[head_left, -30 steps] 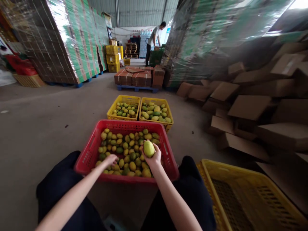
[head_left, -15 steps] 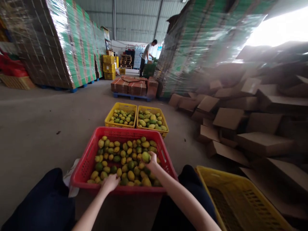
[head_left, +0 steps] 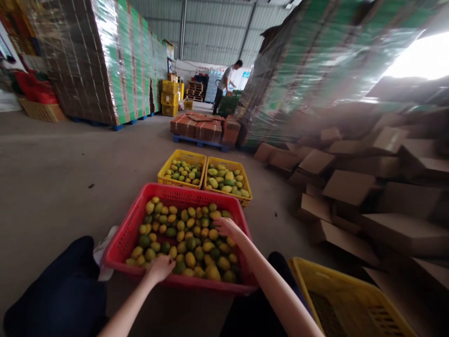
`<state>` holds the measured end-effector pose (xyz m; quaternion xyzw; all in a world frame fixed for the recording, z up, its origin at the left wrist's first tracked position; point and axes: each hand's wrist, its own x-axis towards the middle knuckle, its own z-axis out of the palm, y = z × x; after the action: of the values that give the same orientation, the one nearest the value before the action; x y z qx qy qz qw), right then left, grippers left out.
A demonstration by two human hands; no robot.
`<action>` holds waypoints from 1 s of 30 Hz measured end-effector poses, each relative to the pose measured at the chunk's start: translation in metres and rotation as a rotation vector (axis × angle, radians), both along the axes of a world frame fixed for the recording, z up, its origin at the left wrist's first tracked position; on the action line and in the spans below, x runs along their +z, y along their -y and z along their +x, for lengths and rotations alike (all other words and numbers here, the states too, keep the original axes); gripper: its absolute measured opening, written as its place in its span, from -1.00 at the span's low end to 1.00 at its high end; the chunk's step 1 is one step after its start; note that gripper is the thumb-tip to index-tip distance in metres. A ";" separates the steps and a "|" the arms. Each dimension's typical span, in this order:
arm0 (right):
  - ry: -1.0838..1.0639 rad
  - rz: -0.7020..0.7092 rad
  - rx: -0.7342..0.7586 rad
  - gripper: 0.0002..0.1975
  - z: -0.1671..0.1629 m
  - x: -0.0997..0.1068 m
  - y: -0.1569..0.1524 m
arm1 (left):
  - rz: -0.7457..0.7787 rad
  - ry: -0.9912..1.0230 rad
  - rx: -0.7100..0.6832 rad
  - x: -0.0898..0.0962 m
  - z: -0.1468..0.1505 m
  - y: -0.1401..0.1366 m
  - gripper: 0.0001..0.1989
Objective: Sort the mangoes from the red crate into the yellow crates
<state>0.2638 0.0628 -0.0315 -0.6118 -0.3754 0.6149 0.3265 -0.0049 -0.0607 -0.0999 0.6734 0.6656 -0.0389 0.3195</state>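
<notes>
A red plastic crate (head_left: 154, 188) stands in front of me, filled with loose oval fruits (head_left: 190, 260) in yellow and green. My right hand (head_left: 227, 226) reaches over its right part, fingers stretched out just above the fruits, with no fruit visible in them. At the near left of the same crate, my left hand (head_left: 161, 268) rests low among the fruits with curled fingers. Whatever those fingers may hold is hidden.
Two yellow crates (head_left: 228, 164) of similar fruit stand behind the red one. Another yellow crate (head_left: 345, 276) sits by my right knee. Cardboard boxes (head_left: 347, 187) lie piled on the right. A pallet of brown cartons (head_left: 199, 127) and a person (head_left: 224, 84) are farther back.
My right hand has let go of the greenish fruit it held, and its fingers have opened out. My left hand stays nearly where it was. The whole view has shifted slightly.
</notes>
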 end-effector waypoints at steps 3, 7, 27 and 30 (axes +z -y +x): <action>0.031 -0.054 -0.006 -0.81 0.001 -0.011 0.018 | -0.015 -0.014 -0.023 0.004 -0.002 0.000 -0.60; -0.010 -0.022 -0.018 -0.84 0.006 -0.006 0.011 | -0.069 -0.022 -0.042 0.003 -0.004 -0.001 -0.59; -0.582 -0.216 -0.325 -0.96 -0.033 0.006 0.018 | -0.097 -0.232 -0.077 -0.119 -0.099 -0.111 -0.73; -0.618 -0.312 -0.391 -0.93 -0.034 0.001 0.017 | -0.100 -0.234 -0.166 -0.127 -0.103 -0.110 -0.71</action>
<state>0.2295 0.0455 -0.0310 -0.5004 -0.0380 0.7458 0.4382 -0.1077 0.0495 -0.2270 0.7002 0.6374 -0.1768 0.2685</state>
